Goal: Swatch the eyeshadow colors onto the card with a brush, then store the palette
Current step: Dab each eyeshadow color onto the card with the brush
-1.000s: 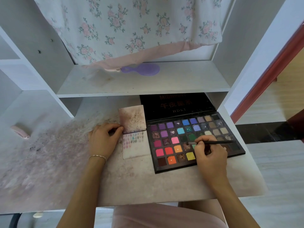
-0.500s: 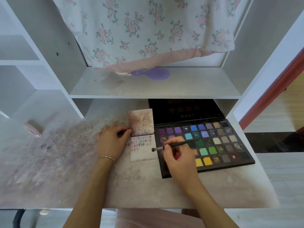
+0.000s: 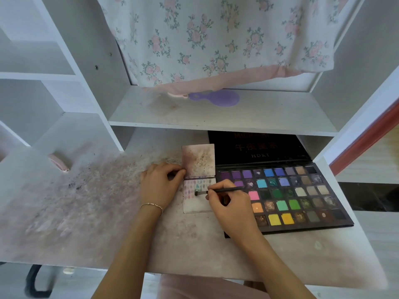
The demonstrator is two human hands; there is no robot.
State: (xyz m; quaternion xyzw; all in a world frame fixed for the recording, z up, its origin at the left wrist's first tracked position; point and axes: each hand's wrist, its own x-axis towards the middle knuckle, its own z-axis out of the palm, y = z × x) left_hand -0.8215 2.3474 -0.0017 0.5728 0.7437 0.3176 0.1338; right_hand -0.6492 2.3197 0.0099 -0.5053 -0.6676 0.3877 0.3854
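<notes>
The right hand (image 3: 232,209), pinching the brush (image 3: 218,191), has moved from the palette (image 3: 302,195) at the desk's right edge to the card (image 3: 197,203), which the left hand (image 3: 160,185) grips, so I judge another swatch is starting.

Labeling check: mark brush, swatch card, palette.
brush (image 3: 224,190), head view, middle of the dark handle
swatch card (image 3: 197,205), head view, bare lower part
palette (image 3: 300,192), head view, pale pan right of centre
</notes>
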